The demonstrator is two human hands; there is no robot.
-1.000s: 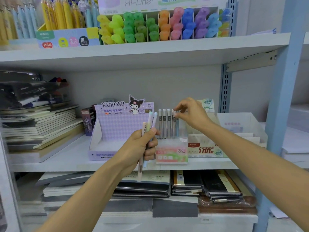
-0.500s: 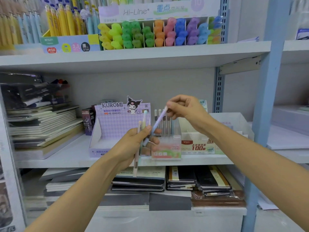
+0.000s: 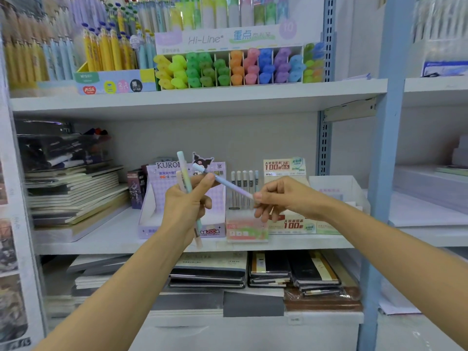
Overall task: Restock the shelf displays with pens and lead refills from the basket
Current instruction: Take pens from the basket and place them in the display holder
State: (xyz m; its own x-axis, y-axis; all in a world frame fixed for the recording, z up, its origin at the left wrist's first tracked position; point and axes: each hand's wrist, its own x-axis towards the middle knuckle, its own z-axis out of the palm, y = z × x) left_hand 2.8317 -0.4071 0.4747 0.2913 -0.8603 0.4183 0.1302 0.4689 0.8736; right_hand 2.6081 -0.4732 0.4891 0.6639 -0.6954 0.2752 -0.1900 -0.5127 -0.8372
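Both forearms reach up and forward from the lower corners toward the middle shelf [image 3: 101,240], meeting in front of the displays. The left hand [image 3: 187,209] is raised with its back to the camera; its fingers are curled round two pastel pens [image 3: 182,165] held nearly upright, their tops above the fist and their lower ends showing below it. The right hand [image 3: 283,198] sits just to its right, knuckles up; thumb and forefinger pinch the lower end of a blue-lilac pen [image 3: 228,183], the other fingers loosely curled beneath. That pen slants up to the left, its cap end passing the left thumb, which lies against it; whether the left hand grips it as well cannot be told.

Behind the hands, on the middle shelf, stands a purple Kuromi display box [image 3: 217,198]; just beside it on the right is a small display [image 3: 247,229] with lead refill tubes [image 3: 244,183] upright in a row; further right stands a box marked 100 [image 3: 291,225]. Highlighters [image 3: 238,68] fill the shelf above; notebooks [image 3: 76,196] are stacked at the left.
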